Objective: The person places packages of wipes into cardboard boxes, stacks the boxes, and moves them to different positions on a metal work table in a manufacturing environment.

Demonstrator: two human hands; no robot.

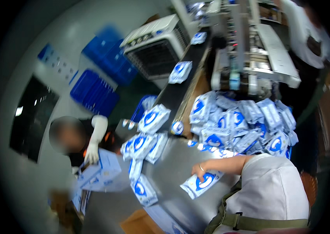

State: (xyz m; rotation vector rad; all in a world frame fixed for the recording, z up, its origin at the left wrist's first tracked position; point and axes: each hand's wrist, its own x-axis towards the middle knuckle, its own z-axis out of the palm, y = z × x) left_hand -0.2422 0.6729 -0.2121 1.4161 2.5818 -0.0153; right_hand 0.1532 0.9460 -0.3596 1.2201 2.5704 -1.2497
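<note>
My right hand (199, 171) reaches in from the lower right, its fingers closed on the upper edge of a white and blue soft packet (204, 183). That packet lies tilted over the metal table (165, 163); whether it touches the surface, I cannot tell. A thin band shows around my right wrist. My left hand is out of the picture. Left of the held packet, several similar packets (144, 142) lie overlapping, with one more packet (144, 191) lower down. Beyond my forearm, a large heap of packets (231, 124) is piled up.
A dark conveyor belt (176, 91) carries spaced packets (180, 72). Machinery (247, 58) stands behind the heap. At left a co-worker's white-covered arm (96, 136) reaches to a printed carton (100, 171). Open cardboard flaps (141, 222) rise at the near edge. Blue crates (93, 91) stand behind.
</note>
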